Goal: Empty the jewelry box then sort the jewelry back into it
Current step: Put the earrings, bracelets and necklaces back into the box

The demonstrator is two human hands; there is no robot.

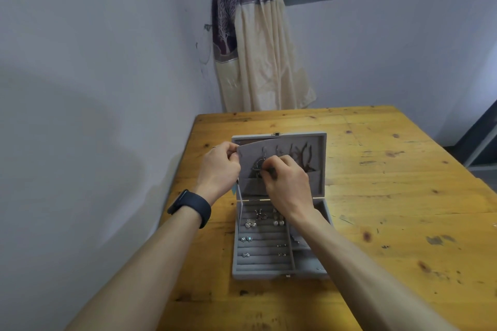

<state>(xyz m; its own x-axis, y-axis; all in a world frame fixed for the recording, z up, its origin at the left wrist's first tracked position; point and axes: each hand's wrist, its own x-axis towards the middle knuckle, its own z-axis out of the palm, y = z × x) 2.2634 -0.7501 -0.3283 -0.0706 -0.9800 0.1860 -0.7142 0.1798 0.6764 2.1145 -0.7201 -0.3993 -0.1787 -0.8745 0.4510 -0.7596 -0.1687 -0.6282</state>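
— Where's the jewelry box (258, 274)?
— Open, near the table's (390, 209) left edge.
— Hands?
— Left hand (220, 166) pinches the lid panel (250, 156); right hand (285, 185) pinches a necklace (258, 165) hanging there.

Both forearms reach forward; left hand (220, 168) pinches lid flap's (248, 154) left edge, right hand (286, 183) pinches pendant (257, 166) mid-flap.

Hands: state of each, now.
Left hand: pinches the grey velvet lid panel at its edge.
Right hand: pinches a dark metal pendant on that panel.
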